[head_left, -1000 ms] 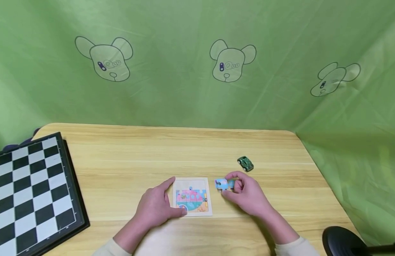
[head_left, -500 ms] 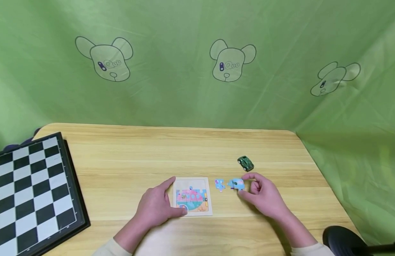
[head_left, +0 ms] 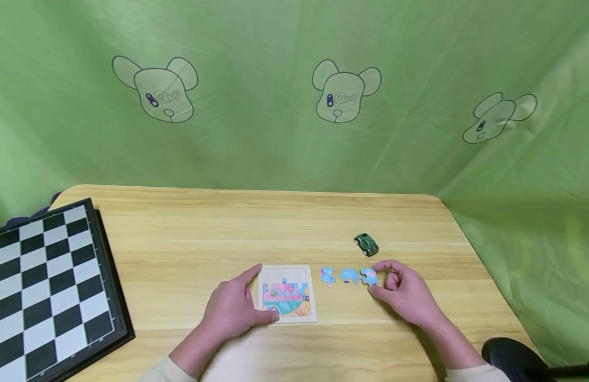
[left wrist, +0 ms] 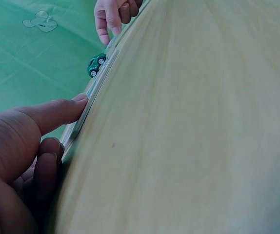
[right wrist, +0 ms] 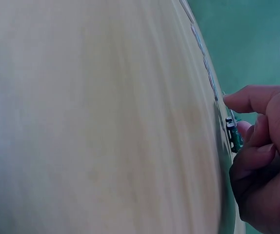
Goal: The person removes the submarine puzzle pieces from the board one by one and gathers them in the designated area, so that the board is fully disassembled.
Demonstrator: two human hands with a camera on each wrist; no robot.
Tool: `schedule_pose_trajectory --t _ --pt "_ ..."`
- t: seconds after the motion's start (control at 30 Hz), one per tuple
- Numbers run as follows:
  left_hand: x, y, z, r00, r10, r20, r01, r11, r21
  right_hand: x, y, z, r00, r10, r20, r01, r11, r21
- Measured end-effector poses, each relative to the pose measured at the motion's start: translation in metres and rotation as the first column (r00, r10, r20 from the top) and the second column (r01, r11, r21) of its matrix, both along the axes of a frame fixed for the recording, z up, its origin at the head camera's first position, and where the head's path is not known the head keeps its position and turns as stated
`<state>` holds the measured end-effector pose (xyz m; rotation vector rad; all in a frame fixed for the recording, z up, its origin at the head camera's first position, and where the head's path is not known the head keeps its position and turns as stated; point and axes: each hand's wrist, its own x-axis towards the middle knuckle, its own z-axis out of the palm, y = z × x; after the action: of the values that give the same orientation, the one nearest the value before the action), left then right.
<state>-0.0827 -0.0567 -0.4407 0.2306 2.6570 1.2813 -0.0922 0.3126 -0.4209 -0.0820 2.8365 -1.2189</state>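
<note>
My left hand (head_left: 232, 309) holds the left side of a small square jigsaw board (head_left: 287, 271), index finger at its upper left corner and thumb on its lower edge. Pink, teal and orange pieces fill the board's lower part; the upper part is plain. Right of it, two blue puzzle pieces (head_left: 328, 276) lie in a row with a third blue puzzle piece (head_left: 369, 276). Thumb and index finger of my right hand (head_left: 403, 292) pinch this third piece at its right side. In the right wrist view the row of pieces shows only edge-on, beyond the right hand (right wrist: 269, 141).
A green toy car (head_left: 366, 244) stands just behind the pieces. At the left lies a black-and-white chessboard (head_left: 51, 286). A round black object (head_left: 511, 359) juts in at the lower right. A green curtain (head_left: 256, 143) hangs behind the wooden table (head_left: 218, 228).
My right hand has moved rightward with the pinched puzzle piece, and two other pieces now show to its left. The left hand and the board have stayed in place.
</note>
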Motion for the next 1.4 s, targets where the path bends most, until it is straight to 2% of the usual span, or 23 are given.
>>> schedule_pose_trajectory --t 0.5,0.77,1.03,1.4 --pt "0.0 0.001 0.0 1.0 0.002 -0.006 -0.002 1.0 -0.005 -0.004 0.005 -0.005 0.997 -0.027 0.068 0.027 1.0 -0.005" --pt "0.0 0.0 0.0 1.0 0.003 -0.001 -0.003 1.0 0.005 -0.003 0.002 -0.007 0.999 -0.017 0.049 0.02 0.999 -0.051" --pt "0.001 -0.003 0.002 1.0 -0.022 0.014 0.021 0.999 0.039 0.002 -0.025 -0.001 1.0 0.008 0.01 -0.007 0.991 -0.134" --pt "0.0 -0.004 -0.001 0.999 -0.054 -0.011 0.054 0.998 0.028 -0.002 -0.073 0.001 0.996 0.094 0.003 -0.092 0.982 -0.165"
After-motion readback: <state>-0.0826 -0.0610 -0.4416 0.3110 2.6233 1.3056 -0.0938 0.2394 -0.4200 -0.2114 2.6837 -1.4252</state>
